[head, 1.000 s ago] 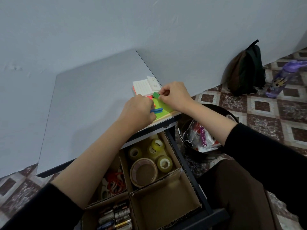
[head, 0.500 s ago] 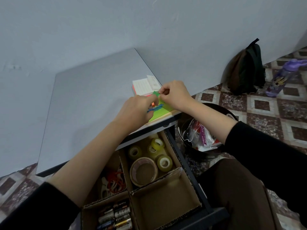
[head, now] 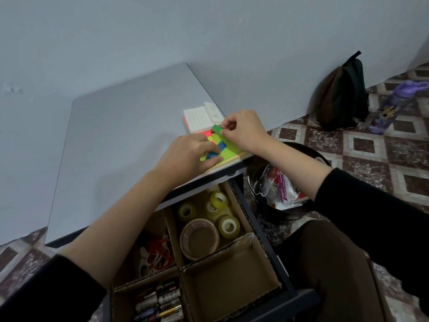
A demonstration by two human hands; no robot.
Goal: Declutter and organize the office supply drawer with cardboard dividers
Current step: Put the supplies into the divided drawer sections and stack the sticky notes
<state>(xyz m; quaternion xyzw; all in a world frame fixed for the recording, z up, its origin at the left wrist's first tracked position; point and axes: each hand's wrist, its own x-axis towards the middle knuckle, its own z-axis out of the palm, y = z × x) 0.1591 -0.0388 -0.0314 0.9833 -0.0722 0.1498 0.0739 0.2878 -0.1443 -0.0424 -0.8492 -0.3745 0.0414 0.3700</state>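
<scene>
On the desk's right corner lies a pile of neon sticky notes (head: 228, 152), with a white lined notepad (head: 197, 117) behind it. My left hand (head: 185, 156) pinches a small blue strip (head: 212, 155) on the green pad. My right hand (head: 243, 130) pinches a small green strip (head: 217, 129) just above the pile. Below, the open drawer (head: 262, 235) has cardboard dividers (head: 178, 259). Tape rolls (head: 204, 233) fill the back right cell, scissors (head: 157, 254) the left one, batteries (head: 160, 303) the front left. The front right cell (head: 229, 287) holds nothing.
The grey desk top (head: 120, 145) stretches left of the notes. A black bin (head: 260, 201) with wrappers stands on the tiled floor right of the drawer. A dark backpack (head: 341, 94) and a purple bottle (head: 390, 108) rest by the wall.
My left hand has slid a little toward the front of the note pile with the blue strip. My right hand keeps its pinch on the green strip near the pile's back.
</scene>
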